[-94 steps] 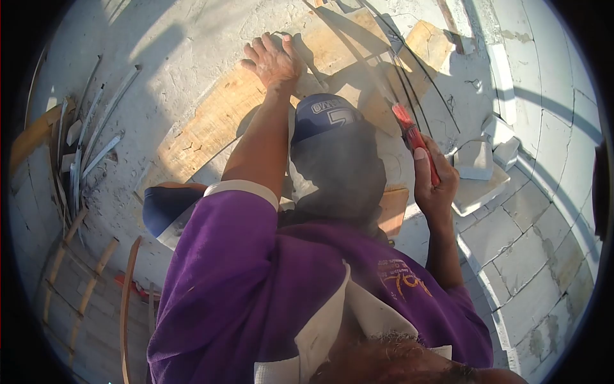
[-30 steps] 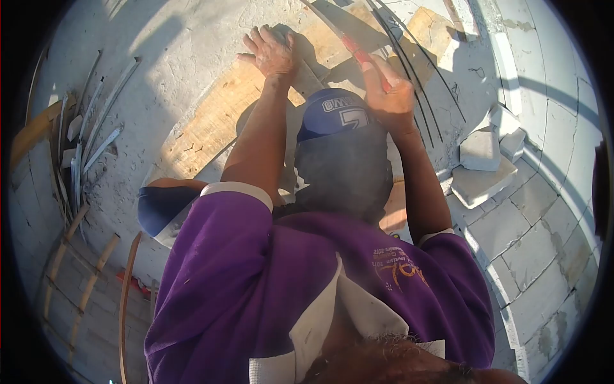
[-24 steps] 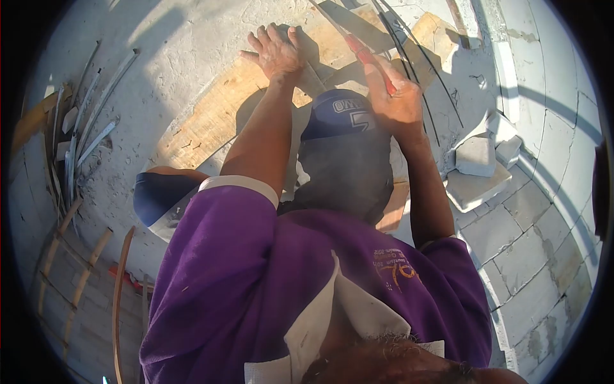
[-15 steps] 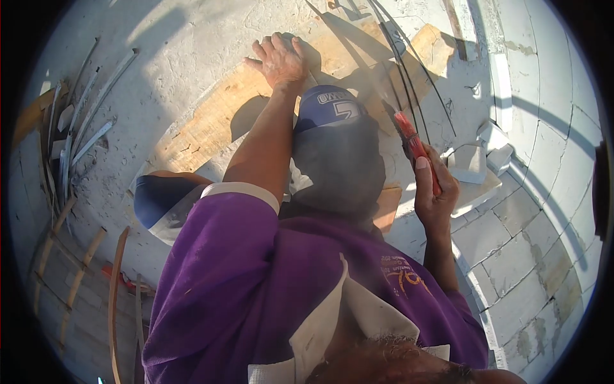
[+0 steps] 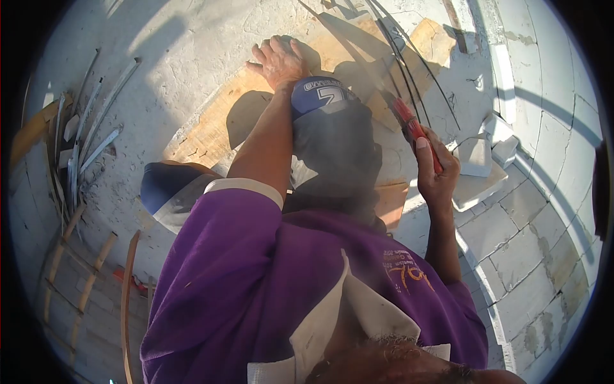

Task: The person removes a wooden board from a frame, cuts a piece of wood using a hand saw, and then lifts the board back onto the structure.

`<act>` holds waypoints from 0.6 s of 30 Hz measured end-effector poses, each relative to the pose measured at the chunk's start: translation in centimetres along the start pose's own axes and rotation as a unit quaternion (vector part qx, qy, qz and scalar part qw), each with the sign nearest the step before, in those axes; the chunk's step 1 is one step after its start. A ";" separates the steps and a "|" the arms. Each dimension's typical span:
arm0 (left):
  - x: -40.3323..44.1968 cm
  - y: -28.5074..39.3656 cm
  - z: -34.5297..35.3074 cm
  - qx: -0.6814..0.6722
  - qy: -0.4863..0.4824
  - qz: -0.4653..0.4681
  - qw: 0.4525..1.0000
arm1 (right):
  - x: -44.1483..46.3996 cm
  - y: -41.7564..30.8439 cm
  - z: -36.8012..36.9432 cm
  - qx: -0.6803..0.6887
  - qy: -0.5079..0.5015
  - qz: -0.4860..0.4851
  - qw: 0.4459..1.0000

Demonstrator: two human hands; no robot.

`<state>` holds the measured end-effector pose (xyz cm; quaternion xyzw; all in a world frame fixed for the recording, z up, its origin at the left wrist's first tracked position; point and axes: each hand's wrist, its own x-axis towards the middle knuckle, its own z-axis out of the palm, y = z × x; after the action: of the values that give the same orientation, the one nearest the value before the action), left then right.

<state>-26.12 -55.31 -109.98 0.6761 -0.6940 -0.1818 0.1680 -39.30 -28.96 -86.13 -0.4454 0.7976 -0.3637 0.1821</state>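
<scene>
My left hand (image 5: pixel 279 63) lies palm down with fingers spread on a wooden board (image 5: pixel 208 128) on the ground. In my right hand (image 5: pixel 437 168), the fingers wrap round the red handle of a handsaw (image 5: pixel 423 137). Its blurred blade points up and left over the board, and I cannot make out the teeth. My knee in dark blue cloth with white lettering (image 5: pixel 326 99) is between the hands, close to my left forearm, hiding part of the board. The other knee (image 5: pixel 169 189) is at the left.
Thin dark rods (image 5: pixel 403 70) cross the board's far end. White blocks (image 5: pixel 474 155) lie right of my right hand, before a block wall (image 5: pixel 550 147). Metal and wood strips (image 5: pixel 83 134) are piled at the left; a wooden ladder-like frame (image 5: pixel 80 288) is below them.
My right hand and the saw have shifted slightly up in view. My left hand stays on the board. The surroundings at left have slid slightly down and right.
</scene>
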 end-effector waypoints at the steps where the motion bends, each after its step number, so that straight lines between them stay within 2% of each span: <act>1: -0.2 0.0 0.2 0.009 0.001 -0.009 1.000 | 1.5 0.5 1.4 -0.010 0.001 0.004 1.000; 4: -0.4 -0.2 0.4 0.005 -0.002 -0.012 1.000 | 6.3 0.9 5.5 0.038 0.021 -0.048 0.998; 6: -0.2 -0.5 0.3 0.001 0.011 -0.002 1.000 | 6.5 0.4 5.2 0.007 -0.024 -0.039 0.999; 8: -0.4 -0.5 1.1 0.011 0.017 0.001 1.000 | 2.9 -1.4 2.9 -0.081 -0.045 -0.023 0.995; 10: 0.1 -0.7 0.8 0.010 0.020 0.000 1.000 | -0.6 -0.8 -1.1 0.014 -0.003 -0.003 1.000; 11: -0.5 -1.1 1.1 0.013 0.013 -0.001 1.000 | -1.8 -1.2 -2.8 0.021 -0.012 0.040 0.999; 13: 0.3 -0.9 1.9 0.009 0.039 0.002 0.999 | -0.8 -0.9 -1.8 0.024 -0.012 -0.043 0.999; 15: -0.2 -1.2 1.6 0.013 0.044 0.006 0.999 | 3.6 -0.8 2.7 -0.029 -0.032 0.015 0.999; 17: 0.1 -0.9 1.3 -0.009 0.032 0.009 0.999 | 8.2 1.3 8.2 -0.047 0.006 -0.119 0.992; 18: 1.6 -0.4 1.2 -0.014 0.045 0.012 0.999 | 9.1 1.1 8.2 -0.045 0.013 -0.131 0.990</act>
<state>-26.39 -56.89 -111.26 0.6726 -0.6914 -0.1589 0.2105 -39.77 -39.72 -92.12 -0.5487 0.7504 -0.3541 0.1021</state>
